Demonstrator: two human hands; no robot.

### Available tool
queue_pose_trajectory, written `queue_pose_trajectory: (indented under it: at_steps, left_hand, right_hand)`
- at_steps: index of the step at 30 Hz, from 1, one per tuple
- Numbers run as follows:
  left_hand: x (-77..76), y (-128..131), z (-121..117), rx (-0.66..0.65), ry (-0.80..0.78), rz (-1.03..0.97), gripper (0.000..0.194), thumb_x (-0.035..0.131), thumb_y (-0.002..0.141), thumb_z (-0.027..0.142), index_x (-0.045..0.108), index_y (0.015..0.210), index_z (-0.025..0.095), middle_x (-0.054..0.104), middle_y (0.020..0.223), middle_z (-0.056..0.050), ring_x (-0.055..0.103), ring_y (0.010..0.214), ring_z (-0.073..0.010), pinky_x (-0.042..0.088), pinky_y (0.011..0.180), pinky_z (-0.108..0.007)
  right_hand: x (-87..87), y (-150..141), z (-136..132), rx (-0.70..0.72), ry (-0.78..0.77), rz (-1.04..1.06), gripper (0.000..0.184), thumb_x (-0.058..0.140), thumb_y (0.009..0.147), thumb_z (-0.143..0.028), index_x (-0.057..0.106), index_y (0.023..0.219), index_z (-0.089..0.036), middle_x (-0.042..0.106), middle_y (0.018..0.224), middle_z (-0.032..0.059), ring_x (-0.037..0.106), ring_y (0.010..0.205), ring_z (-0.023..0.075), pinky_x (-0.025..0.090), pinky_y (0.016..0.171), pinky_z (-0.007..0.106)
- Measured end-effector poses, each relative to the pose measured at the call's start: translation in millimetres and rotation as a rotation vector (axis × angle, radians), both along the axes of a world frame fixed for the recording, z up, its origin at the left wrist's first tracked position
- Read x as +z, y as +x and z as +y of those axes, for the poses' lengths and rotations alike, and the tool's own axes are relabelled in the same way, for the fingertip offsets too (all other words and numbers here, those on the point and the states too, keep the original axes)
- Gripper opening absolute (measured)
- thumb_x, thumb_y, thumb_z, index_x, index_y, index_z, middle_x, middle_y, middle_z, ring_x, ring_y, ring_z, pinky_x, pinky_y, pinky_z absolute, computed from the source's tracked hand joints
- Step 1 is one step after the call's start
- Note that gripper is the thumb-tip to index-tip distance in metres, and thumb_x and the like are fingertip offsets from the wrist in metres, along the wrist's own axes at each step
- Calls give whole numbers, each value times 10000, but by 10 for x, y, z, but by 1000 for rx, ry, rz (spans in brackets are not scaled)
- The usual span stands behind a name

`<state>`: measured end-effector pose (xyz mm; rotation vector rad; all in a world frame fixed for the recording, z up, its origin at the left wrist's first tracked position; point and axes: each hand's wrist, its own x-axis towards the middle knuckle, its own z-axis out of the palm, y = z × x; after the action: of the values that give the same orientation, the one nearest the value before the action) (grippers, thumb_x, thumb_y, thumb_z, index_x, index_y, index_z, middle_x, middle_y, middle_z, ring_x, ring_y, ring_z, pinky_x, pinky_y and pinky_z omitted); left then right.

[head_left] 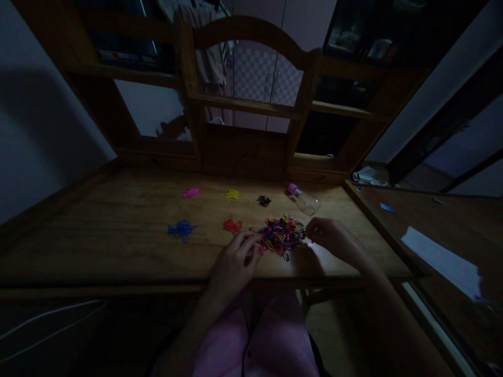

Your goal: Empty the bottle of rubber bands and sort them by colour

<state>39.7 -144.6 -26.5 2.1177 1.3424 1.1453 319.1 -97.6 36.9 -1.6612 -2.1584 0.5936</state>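
A heap of small mixed-colour rubber bands [281, 235] lies on the wooden desk between my hands. My left hand [236, 256] is at the heap's left edge, fingers curled toward the thumb; whatever is in the fingertips is too small to make out. At the right edge, my right hand [330, 235] pinches thumb and forefinger together on what looks like a rubber band. Sorted by colour, smaller piles lie apart: red bands [232, 226] beside my left hand, blue bands [181, 229] further left, and pink bands [192, 192], yellow bands [232, 194] and black bands [263, 200] behind.
A clear bottle with a pink cap [308, 203] lies on its side behind the heap. The wooden desk [129, 220] has a shelved back frame [251, 107]. White paper [442, 261] lies on a brown surface to the right. The room is dim.
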Motion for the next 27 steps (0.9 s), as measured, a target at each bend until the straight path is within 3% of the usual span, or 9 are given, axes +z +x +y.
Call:
queue_pose_trajectory:
  at_steps: [2,6,11,14,17,20,24,27]
  left_hand:
    - [15,-19,-21,-67,1,12,253,483,916,173,622,1114,247,585,1151,-60,560,1109,-197,465,972,-344]
    - [47,-28,-73,-111,-10,68,208,514,908,221,632,1079,228,591,1141,-69,550,1094,-216,461,965,-367]
    - [81,-34,-117,-162,-8,49,198,521,908,236,637,1069,231,616,1094,-54,567,1039,-203,461,928,-343]
    - [64,-57,-101,-57,-6,-32,193,474,925,193,640,1020,218,631,1022,-50,591,981,-183,467,874,-306]
    - [9,-74,-56,123,-2,-93,204,441,917,138,626,963,210,642,932,-35,612,904,-173,469,809,-285]
    - [-58,-66,-1,263,11,-79,214,450,882,101,610,979,205,654,967,-45,623,919,-193,475,811,-299]
    - [-113,-30,43,324,7,-31,288,472,850,101,589,1100,184,643,1127,-91,606,1059,-235,473,912,-345]
    - [-111,-31,43,327,-15,-51,316,482,836,101,586,1122,188,646,1150,-90,605,1079,-240,472,931,-358]
  right_hand:
    - [112,-187,223,50,107,129,119,586,790,-219,685,835,-171,710,740,35,666,668,158,476,587,225]
    - [228,-837,809,159,149,292,141,625,774,-172,714,880,-150,725,746,37,682,668,147,489,593,202]
    - [142,-1750,1400,207,174,155,161,654,736,-87,761,853,-119,747,799,64,698,752,161,493,628,183]
    - [124,-1999,1513,264,173,84,184,671,711,-64,769,858,-115,751,814,76,696,805,179,495,671,193]
    - [192,-1919,1435,271,224,73,199,643,735,-71,768,882,-120,750,868,87,688,852,195,490,731,225]
    - [269,-1628,1184,282,304,39,241,593,771,-83,756,942,-129,745,883,79,683,837,188,482,733,237]
    - [226,-1274,702,431,207,24,276,570,799,-101,731,1011,-175,742,939,48,682,840,160,483,722,223]
    - [109,-1188,427,538,165,-54,323,588,799,-100,697,1089,-188,721,1047,63,662,940,175,478,797,247]
